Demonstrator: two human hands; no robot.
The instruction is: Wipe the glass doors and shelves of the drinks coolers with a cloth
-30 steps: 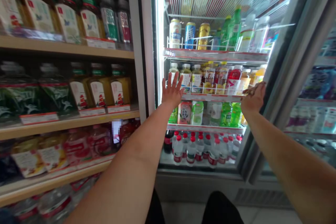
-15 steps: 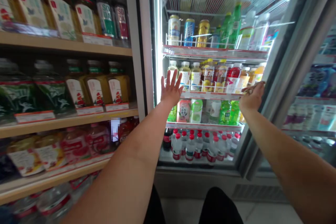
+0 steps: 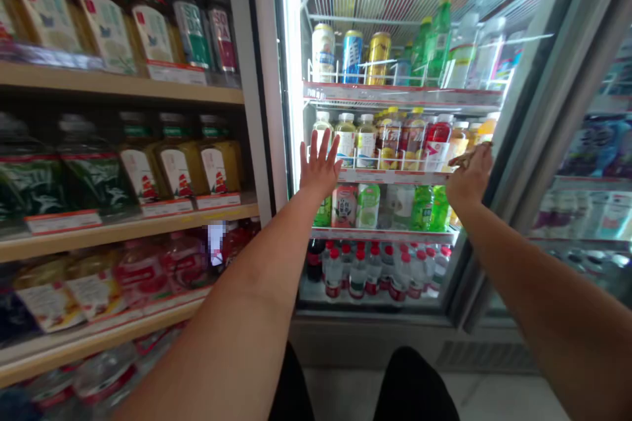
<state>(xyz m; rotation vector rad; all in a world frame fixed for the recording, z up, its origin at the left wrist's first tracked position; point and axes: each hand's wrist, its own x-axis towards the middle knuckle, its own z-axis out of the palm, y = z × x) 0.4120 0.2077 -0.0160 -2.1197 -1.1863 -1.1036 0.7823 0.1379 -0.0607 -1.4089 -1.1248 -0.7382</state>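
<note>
My left hand (image 3: pixel 320 163) is open, fingers spread and pointing up, in front of the left side of a lit drinks fridge (image 3: pixel 380 314). Behind its fingers stand pale-labelled bottles (image 3: pixel 365 142); whether the palm touches glass I cannot tell. On the right, my right hand (image 3: pixel 471 177) is closed around a small tan-brown thing (image 3: pixel 462 159), too blurred to name. This hand is near the fridge's right frame, in front of the orange and yellow bottles (image 3: pixel 486 126). A red bottle (image 3: pixel 437 142) stands just left of it.
Cans (image 3: pixel 352 56) and green bottles (image 3: pixel 438 46) stand on an upper fridge shelf; red-capped water bottles (image 3: pixel 359 273) fill the bottom. At left, a wooden-edged shelf unit (image 3: pixel 123 89) holds large juice bottles (image 3: pixel 172 161). Another fridge (image 3: pixel 592 184) stands at right. My knees (image 3: pixel 417 381) show below.
The view has shifted slightly and looks sharper. Both hands keep nearly the same place and pose, my right hand sitting a little further left and higher in the picture.
</note>
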